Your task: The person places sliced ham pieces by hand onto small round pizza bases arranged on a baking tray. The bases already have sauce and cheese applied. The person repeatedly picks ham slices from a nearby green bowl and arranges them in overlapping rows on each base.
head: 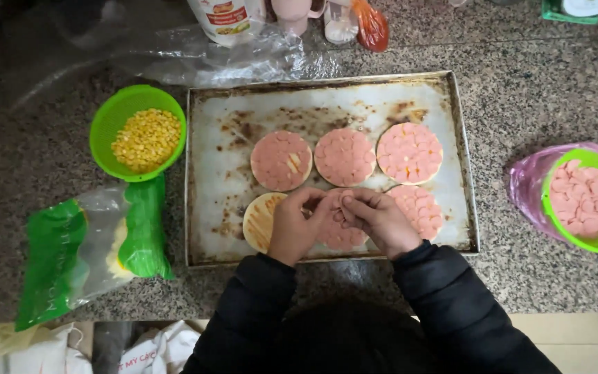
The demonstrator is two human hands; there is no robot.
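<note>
Over the front middle of the baking tray (223,111), both hands meeting above a small round base (340,235) covered with pink sausage slices. Left hand (295,225) and right hand (378,221) touching at the fingertips, each grip pinched shut on something small (too hidden to name). Beside the left hand, a bare pale round base (257,218); beside the right, a topped one (420,208). Behind, a row of three more topped rounds (345,156). Left of the tray on the speckled tabletop (534,90), a green bowl of yellow corn (140,131) and a green-and-clear bag (84,256). Far right, a green bowl of sausage slices (586,201) in a pink bag.
</note>
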